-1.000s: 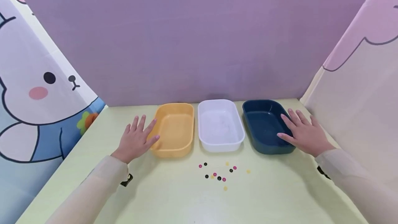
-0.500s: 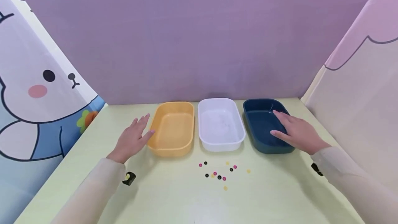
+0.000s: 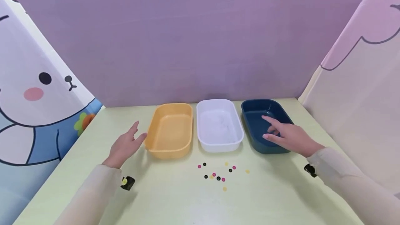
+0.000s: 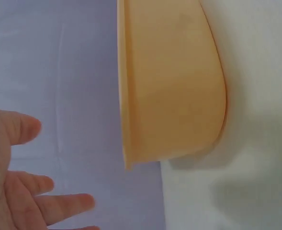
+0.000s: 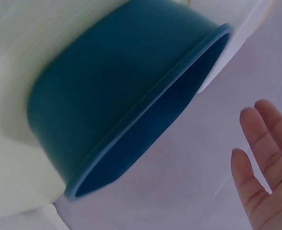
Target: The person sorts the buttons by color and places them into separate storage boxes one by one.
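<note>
My left hand [image 3: 124, 147] hovers just left of the yellow tray [image 3: 169, 153], its thumb tip right by the tray's rim. Nothing is in its spread fingers in the left wrist view. Over the dark blue tray [image 3: 254, 121] hangs my right hand [image 3: 292, 137], index finger and thumb extended and the other fingers bent a little, holding nothing. Between those two trays stands a white tray [image 3: 220, 148]. Small round pieces in black, pink and pale yellow lie scattered on the table in front of it, among them a black piece [image 3: 218, 178] and a pink piece [image 3: 199, 166].
The trays stand in a row at the back of the pale table [image 3: 175, 197], close to a purple backdrop [image 3: 200, 37]. Printed cloth panels rise on both sides, the left one with a cartoon animal [image 3: 59, 110]. Each wrist wears a black device.
The left hand has drawn back to the left, off the yellow tray's edge. My right hand has moved left over the dark blue tray, its fingers turning inward. Trays and pieces keep their places.
</note>
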`<control>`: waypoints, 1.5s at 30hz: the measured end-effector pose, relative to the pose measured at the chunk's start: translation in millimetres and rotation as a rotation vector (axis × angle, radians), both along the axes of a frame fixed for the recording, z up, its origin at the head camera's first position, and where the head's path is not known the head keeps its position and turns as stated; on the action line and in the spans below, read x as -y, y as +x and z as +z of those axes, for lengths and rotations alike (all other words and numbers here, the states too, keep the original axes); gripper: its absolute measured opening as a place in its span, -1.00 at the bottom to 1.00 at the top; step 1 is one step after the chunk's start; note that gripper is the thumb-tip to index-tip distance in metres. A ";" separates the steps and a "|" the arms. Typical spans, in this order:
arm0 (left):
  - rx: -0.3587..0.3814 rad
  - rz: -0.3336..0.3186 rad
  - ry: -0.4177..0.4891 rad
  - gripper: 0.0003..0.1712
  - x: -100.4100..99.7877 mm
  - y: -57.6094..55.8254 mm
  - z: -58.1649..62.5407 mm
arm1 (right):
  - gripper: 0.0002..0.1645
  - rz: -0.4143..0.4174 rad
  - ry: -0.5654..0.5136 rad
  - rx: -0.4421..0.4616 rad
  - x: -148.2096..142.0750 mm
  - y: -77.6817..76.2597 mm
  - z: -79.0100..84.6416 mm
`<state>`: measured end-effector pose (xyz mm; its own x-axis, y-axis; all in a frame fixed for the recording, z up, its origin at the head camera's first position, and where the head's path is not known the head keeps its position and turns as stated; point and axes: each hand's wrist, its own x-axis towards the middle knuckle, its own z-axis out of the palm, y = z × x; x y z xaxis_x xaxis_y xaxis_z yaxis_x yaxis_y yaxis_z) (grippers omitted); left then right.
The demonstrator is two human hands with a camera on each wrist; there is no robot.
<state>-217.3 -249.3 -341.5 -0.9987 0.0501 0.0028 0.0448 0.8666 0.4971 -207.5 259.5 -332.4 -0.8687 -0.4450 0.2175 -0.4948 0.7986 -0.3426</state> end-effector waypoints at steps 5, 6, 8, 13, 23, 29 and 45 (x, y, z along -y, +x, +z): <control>0.079 0.023 0.083 -0.16 0.1 -1.4 -8.5 | -0.26 0.022 -0.115 0.047 6.2 0.8 -1.9; 0.084 0.026 0.085 -0.16 0.6 -1.3 -10.2 | -0.26 0.023 -0.134 0.058 7.6 1.1 -2.8; 0.084 0.030 0.068 -0.17 1.9 -0.8 -13.4 | -0.26 0.024 -0.167 0.087 10.8 1.7 -4.3; 0.085 0.010 0.137 -0.27 4.1 0.3 -21.3 | -0.28 0.011 -0.191 0.157 19.7 4.2 -6.0; 0.155 0.033 0.418 -0.33 4.8 -0.3 -39.0 | -0.51 0.096 -0.234 0.233 36.8 5.3 -24.2; 0.135 0.081 0.459 -0.33 1.2 -1.4 -45.0 | -0.60 0.134 -0.246 0.279 43.3 4.6 -36.0; 0.199 0.157 0.570 -0.32 -2.9 -3.1 -46.8 | -0.70 0.207 -0.008 0.347 81.3 2.3 -57.3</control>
<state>-220.4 -246.4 -388.4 -0.9782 -0.0521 -0.2008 -0.2024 0.4515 0.8690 -205.1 178.2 -389.7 -0.7833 -0.6177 -0.0690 -0.4986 0.6908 -0.5237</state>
